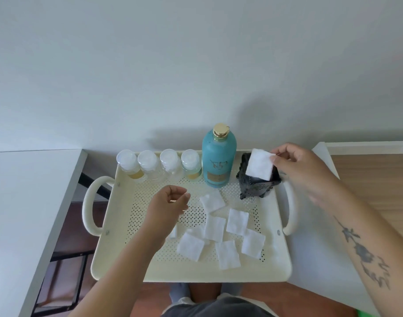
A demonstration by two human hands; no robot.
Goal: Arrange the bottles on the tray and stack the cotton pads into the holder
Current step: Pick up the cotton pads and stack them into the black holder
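A cream perforated tray [127, 259] holds several small clear bottles [148, 164] in a row along its back edge, with a tall teal bottle with a gold cap [219, 156] to their right. A black holder [259, 186] stands at the tray's back right corner. My right hand [303, 165] pinches a white square cotton pad [260, 164] at its corner, with the pad's lower edge in the holder's mouth. Several loose cotton pads [215, 228] lie on the tray floor. My left hand [166, 207] hovers over the tray's middle left, fingers loosely curled, holding nothing.
The tray has a looped handle on each side [90, 204] and rests on a white surface against a pale wall. A white table [24, 191] stands to the left with a gap and dark frame between. Wood-toned flooring [374, 179] lies at the right.
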